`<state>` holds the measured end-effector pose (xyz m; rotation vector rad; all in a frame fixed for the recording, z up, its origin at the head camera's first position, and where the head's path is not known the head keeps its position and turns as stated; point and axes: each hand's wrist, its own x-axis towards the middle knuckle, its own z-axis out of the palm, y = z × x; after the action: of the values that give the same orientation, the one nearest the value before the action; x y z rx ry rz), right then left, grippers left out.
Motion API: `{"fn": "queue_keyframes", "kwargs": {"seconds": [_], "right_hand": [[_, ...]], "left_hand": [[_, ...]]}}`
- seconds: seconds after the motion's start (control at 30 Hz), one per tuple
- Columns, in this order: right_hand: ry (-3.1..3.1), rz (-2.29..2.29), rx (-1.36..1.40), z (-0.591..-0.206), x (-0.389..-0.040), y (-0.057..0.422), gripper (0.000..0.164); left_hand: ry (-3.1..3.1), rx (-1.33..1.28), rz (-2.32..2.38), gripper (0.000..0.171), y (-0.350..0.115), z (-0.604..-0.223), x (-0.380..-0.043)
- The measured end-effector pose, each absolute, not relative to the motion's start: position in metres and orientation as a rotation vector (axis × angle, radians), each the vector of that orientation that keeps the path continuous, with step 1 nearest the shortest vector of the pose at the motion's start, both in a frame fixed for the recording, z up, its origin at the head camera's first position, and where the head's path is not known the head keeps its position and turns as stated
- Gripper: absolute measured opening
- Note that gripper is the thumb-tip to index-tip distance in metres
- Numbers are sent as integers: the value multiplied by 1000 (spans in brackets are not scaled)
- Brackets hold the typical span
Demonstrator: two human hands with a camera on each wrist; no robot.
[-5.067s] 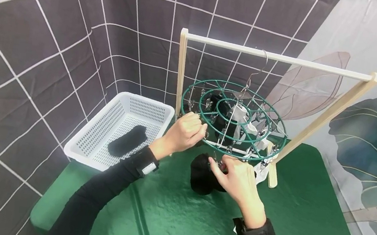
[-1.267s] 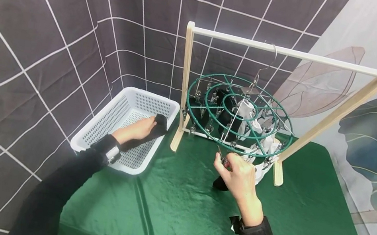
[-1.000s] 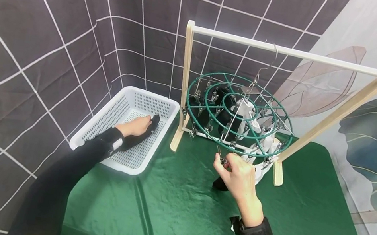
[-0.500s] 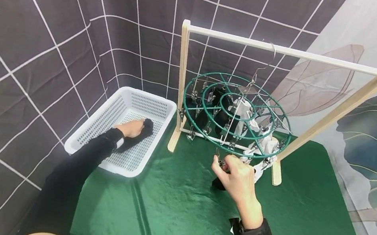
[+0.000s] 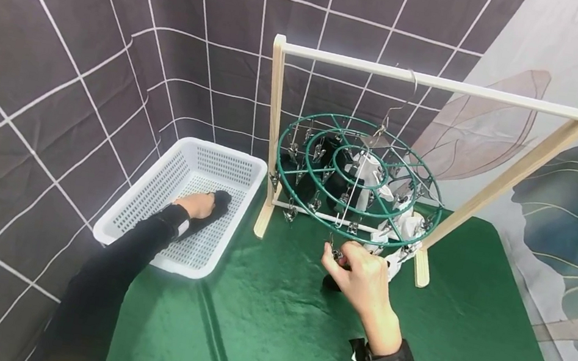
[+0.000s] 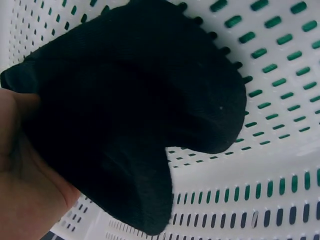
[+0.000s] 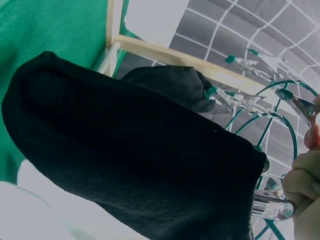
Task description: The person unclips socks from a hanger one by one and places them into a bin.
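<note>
1. The left hand point(image 5: 195, 205) was at the rim of the ring point(image 5: 312, 215) five seconds ago; now it is down in the basket point(image 5: 222, 162), between 8 and 9 o'clock from the ring.
2. It grips a black sock point(image 6: 115, 90) by one edge; in the head view this juts toward the hand's 1 o'clock (whether it touches the basket floor, I cannot tell).
3. The right hand point(image 5: 364, 275) has stayed just under the ring's 6 o'clock edge, thumb and finger pinching a clip point(image 7: 300, 106).
4. Near it hangs another sock point(image 7: 130, 150), its cuff apparently in a second clip point(image 7: 272, 206).
5. For the work, I judge, sock and pinched clip are each in hand but well apart, so this sock remains unhung.
</note>
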<state>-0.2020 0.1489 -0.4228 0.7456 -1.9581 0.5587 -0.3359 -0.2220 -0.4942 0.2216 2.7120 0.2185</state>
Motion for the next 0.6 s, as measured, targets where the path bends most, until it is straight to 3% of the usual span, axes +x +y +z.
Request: {"fn": "queue_keyframes", "kwargs": {"seconds": [0.6], "right_hand": [[-1958,551,743,-423,-200,147,36]], "left_hand": [[2947,306,48,32,-222,-479,-331]]}}
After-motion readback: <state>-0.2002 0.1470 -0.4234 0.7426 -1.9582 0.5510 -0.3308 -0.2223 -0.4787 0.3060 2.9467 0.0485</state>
